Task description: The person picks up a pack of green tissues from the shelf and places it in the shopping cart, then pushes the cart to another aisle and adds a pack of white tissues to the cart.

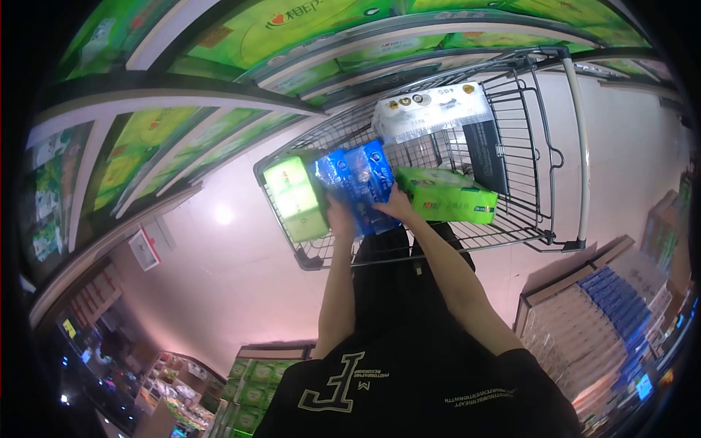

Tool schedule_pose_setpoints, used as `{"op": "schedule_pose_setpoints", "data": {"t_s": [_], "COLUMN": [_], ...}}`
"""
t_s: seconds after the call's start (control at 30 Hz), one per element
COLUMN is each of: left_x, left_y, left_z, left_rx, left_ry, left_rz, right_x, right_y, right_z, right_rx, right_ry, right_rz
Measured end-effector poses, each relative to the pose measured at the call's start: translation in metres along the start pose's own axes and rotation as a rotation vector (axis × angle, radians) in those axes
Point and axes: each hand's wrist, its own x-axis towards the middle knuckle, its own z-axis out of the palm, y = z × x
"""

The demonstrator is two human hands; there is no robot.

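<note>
Blue plastic-wrapped packs point(356, 175), side by side, are between my two hands inside a wire shopping cart point(558, 157). My left hand point(340, 217) grips their left side, its fingers partly hidden. At the right edge, my right hand point(396, 206) has its thumb over the near pack and its fingers around the side. Left of the blue packs stands a light green tissue pack point(292, 197). To their right lies a brighter green tissue pack point(453, 197). A white pack point(434, 109) rests at the cart's far side.
Shelves of green tissue packs point(146, 150) curve along the left and far side, close to the cart. Pale floor point(226, 255) shows to the left. Stacked goods point(591, 321) stand at right, and green packs point(255, 383) lie behind me at lower left.
</note>
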Motion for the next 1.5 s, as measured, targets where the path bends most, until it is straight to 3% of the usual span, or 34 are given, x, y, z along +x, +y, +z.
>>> {"op": "schedule_pose_setpoints", "data": {"t_s": [0.07, 0.27, 0.33, 0.4, 0.47, 0.53, 0.57, 0.63, 0.7, 0.73, 0.8, 0.83, 0.87, 0.9, 1.0, 1.07, 1.2, 1.33, 1.5], "left_x": [-0.002, -0.003, -0.002, -0.006, -0.003, -0.009, -0.015, -0.031, -0.050, -0.054, -0.056, -0.051, -0.046, -0.045, -0.052, -0.066, -0.092, -0.118, -0.111], "left_y": [0.005, 0.009, 0.015, 0.015, 0.000, 0.014, 0.031, 0.072, 0.121, 0.131, 0.146, 0.139, 0.132, 0.128, 0.132, 0.130, 0.123, 0.104, 0.102], "left_z": [-0.002, -0.034, -0.038, -0.027, -0.007, -0.004, 0.001, -0.003, -0.010, 0.001, 0.023, 0.035, 0.046, 0.052, 0.048, 0.057, 0.064, 0.073, 0.076], "left_rx": [0.142, 0.030, 0.108, 0.177, 0.234, 0.091, 0.138, 0.182, 0.124, 0.120, 0.117, 0.115, 0.111, 0.108, 0.222, 0.242, 0.057, -0.071, -0.080], "left_ry": [0.072, 0.269, 0.239, 0.187, 0.080, 0.001, 0.110, 0.212, -0.045, -0.042, -0.224, -0.224, -0.432, -0.639, -0.772, -0.738, -0.628, -0.531, -0.575], "left_rz": [0.083, 0.282, 0.229, 0.172, 0.152, 0.116, 0.124, 0.116, 0.465, 0.463, 0.976, 0.977, 0.905, 0.826, 0.727, 0.672, 0.595, 0.583, 0.522], "right_x": [-0.001, -0.009, -0.004, -0.003, -0.010, -0.034, -0.055, -0.089, -0.112, -0.122, -0.099, -0.103, -0.107, -0.096, -0.073, -0.088, -0.089, -0.086, -0.103], "right_y": [0.000, -0.001, -0.004, 0.003, 0.010, 0.002, 0.008, 0.019, 0.062, 0.081, 0.168, 0.161, 0.155, 0.164, 0.178, 0.145, 0.151, 0.135, 0.117], "right_z": [-0.005, 0.010, 0.005, -0.009, -0.015, -0.047, -0.059, -0.112, -0.137, -0.144, -0.141, -0.150, -0.159, -0.163, -0.165, -0.181, -0.186, -0.195, -0.188], "right_rx": [-0.045, -0.031, -0.027, 0.003, 0.036, 0.040, 0.363, 0.631, 0.690, 0.710, 0.654, 0.835, 1.015, 1.014, 1.042, 0.228, -0.010, -0.153, -0.346], "right_ry": [-0.055, 0.010, 0.012, -0.162, -0.114, -0.203, -0.180, -0.213, 0.245, 0.511, 0.792, 0.756, 0.714, 0.715, 0.643, 0.652, 0.609, 0.696, 0.624], "right_rz": [-0.019, -0.106, -0.122, -0.108, -0.159, -0.308, -0.375, -0.297, -0.052, -0.011, 0.137, 0.210, 0.284, 0.284, 0.417, 0.609, 0.483, 0.141, 0.294]}}
